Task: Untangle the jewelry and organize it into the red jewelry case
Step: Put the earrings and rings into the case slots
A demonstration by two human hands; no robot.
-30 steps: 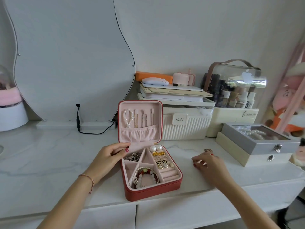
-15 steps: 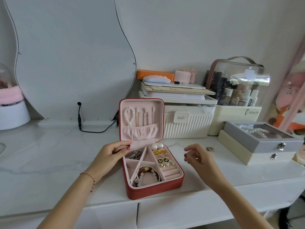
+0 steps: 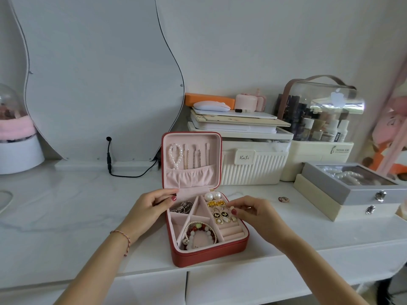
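Note:
The red jewelry case (image 3: 209,256) lies open near the table's front edge, lid upright. In the lid hang a pearl strand (image 3: 175,156) and thin chains (image 3: 193,158). The tray holds a silver tangle (image 3: 182,208), two pearl studs (image 3: 212,196), gold earrings (image 3: 217,203), black round earrings (image 3: 220,214) and bead bracelets (image 3: 199,235). My left hand (image 3: 149,208) grips the case's rear left rim. Over the tray's right edge, my right hand (image 3: 255,214) pinches a small pale piece, too small to identify. A ring (image 3: 284,199) lies on the table to the right.
A wavy mirror (image 3: 99,73) with a black cable (image 3: 109,155) stands behind. A cream ribbed box (image 3: 253,166) and a clear cosmetics organiser (image 3: 319,119) sit at the back right. A grey box with pearls (image 3: 348,183) is on the right, a glass dome (image 3: 13,128) far left.
My right hand rose from the table beside the ring and moved left to the case's right edge, fingertips now pinched together. My left hand stayed on the case rim.

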